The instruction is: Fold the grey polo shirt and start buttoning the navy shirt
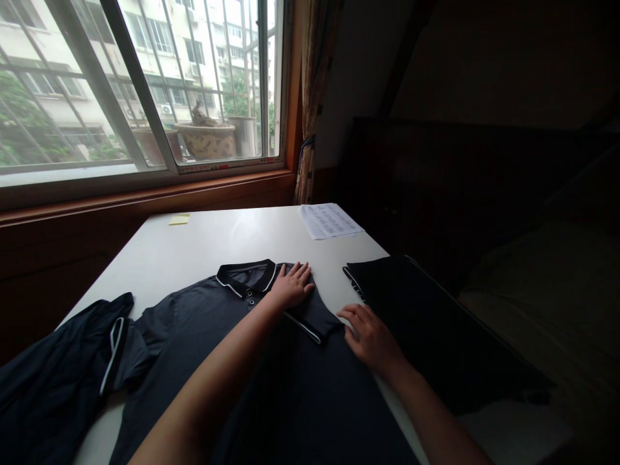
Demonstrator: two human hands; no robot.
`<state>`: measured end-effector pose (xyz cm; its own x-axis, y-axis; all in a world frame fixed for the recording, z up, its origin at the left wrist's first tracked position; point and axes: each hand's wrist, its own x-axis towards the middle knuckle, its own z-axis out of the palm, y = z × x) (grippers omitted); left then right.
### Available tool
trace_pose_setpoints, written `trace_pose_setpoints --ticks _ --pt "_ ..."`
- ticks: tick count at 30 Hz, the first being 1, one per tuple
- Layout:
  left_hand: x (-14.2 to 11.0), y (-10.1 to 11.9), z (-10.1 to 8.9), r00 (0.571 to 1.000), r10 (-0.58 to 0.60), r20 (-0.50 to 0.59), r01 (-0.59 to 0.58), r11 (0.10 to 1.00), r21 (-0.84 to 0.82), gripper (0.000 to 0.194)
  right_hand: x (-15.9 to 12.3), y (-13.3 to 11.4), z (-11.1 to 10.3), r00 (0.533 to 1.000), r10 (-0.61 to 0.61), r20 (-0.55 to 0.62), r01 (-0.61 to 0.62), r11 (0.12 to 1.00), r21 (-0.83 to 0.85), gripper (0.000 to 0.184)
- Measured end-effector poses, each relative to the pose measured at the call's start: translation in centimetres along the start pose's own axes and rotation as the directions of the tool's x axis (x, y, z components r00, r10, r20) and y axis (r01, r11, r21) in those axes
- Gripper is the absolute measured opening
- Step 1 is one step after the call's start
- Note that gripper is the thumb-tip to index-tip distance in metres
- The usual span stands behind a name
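A dark navy polo shirt [213, 361] lies spread front up, its black collar edged in white. My left hand [293, 284] rests flat on the shirt beside the collar, fingers spread. The sleeve [310, 323] on that side is folded inward over the shirt's front, while the other sleeve [119, 352] sticks out to the left. At the shirt's right edge is my right hand [371, 336]; its fingers are loosely bent, with a gap between thumb and forefinger and nothing seen between them. The shirt's lower part runs out of view beneath my forearms.
The white table [232, 232] carries a dark folded garment stack [426, 316] at right and a crumpled dark garment [53, 374] at left. Printed sheets [332, 221] and yellow sticky notes [179, 219] lie toward the back. Beyond is a barred window [194, 84].
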<state>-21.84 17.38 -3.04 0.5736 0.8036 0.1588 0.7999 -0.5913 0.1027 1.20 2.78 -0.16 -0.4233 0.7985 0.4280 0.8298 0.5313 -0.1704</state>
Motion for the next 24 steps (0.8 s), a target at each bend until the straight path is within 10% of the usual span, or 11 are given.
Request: trace_pose_setpoints --ticks 10,24 --pt "0.1 0.1 0.5 0.999 -0.016 -0.039 0.016 1.0 0.009 0.058 -0.4 -1.7 0.8 0.928 -0.133 0.349 0.129 0.991 0.035 0.056" --pt "-1.1 -1.0 -1.8 0.99 0.016 -0.139 -0.012 1.0 0.027 0.031 -3.4 -1.6 0.0 0.93 -0.056 0.362 0.069 0.997 -0.023 0.062"
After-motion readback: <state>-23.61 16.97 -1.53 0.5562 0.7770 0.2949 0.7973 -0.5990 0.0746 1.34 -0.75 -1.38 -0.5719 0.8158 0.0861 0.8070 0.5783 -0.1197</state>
